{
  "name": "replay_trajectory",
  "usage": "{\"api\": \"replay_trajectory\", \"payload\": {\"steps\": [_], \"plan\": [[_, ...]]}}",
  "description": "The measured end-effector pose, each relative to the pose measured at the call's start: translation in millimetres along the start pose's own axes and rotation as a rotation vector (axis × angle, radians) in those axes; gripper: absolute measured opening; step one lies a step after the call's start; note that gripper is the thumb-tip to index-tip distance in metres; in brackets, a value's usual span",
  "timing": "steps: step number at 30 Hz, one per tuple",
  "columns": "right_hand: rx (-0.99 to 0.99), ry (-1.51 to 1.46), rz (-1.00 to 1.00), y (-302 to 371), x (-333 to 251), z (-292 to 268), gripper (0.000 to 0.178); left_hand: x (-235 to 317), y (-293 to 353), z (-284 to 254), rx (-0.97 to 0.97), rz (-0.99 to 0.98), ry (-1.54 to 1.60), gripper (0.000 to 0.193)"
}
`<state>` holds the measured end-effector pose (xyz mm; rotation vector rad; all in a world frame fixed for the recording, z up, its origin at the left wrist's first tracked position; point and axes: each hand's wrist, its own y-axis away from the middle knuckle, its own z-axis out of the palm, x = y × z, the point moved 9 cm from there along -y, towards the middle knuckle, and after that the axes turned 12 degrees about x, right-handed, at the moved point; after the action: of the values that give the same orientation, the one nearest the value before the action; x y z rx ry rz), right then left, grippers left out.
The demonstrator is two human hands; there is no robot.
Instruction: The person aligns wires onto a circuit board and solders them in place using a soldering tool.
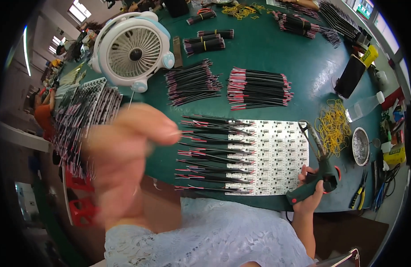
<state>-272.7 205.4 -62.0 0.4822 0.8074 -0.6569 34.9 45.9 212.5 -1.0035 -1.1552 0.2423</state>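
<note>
My left hand [129, 138] is raised close to the camera over the left of the table, blurred, with its fingers curled and thumb and fingertips together. Whether anything is in that pinch I cannot make out; its tip overlaps the ends of black wires. My right hand [310, 200] grips a green soldering gun [319, 180], its metal tip pointing up and away, at the right edge of a white circuit board panel [276, 155]. Rows of black-sleeved wires [205, 153] with red and white ends lie across the panel's left side and stick out leftward.
A white fan [135, 53] stands at the back left beside stacked wired boards [89, 111]. Wire bundles [259, 89] lie beyond the panel. To the right are yellow bands [333, 127], a metal bowl [360, 147], a clear bottle [365, 107] and yellow-handled pliers [359, 193].
</note>
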Motion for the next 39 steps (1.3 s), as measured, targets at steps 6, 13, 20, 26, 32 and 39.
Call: {"api": "replay_trajectory", "payload": {"steps": [6,13,20,26,32,39], "plan": [[0.204,0.045,0.02,-3,10,-15,0.048,46,-30,10,-0.136,0.158,0.109,0.037],[0.061,-0.003,0.003,-3,5,-9,0.048,76,-27,11,-0.19,0.347,0.265,0.024],[0.124,-0.005,0.044,1,5,-18,0.049,78,-3,-47,0.684,1.15,-0.008,0.014],[0.059,-0.049,0.059,2,9,-14,0.049,-259,-38,-132,-0.138,-0.245,-1.141,0.051],[0.11,-0.035,0.032,2,9,-12,0.048,-325,24,-166,-0.363,-0.288,-1.401,0.047],[0.102,0.005,0.021,0,5,-10,0.048,-316,16,-162,-0.288,-0.434,-1.303,0.036]]}}
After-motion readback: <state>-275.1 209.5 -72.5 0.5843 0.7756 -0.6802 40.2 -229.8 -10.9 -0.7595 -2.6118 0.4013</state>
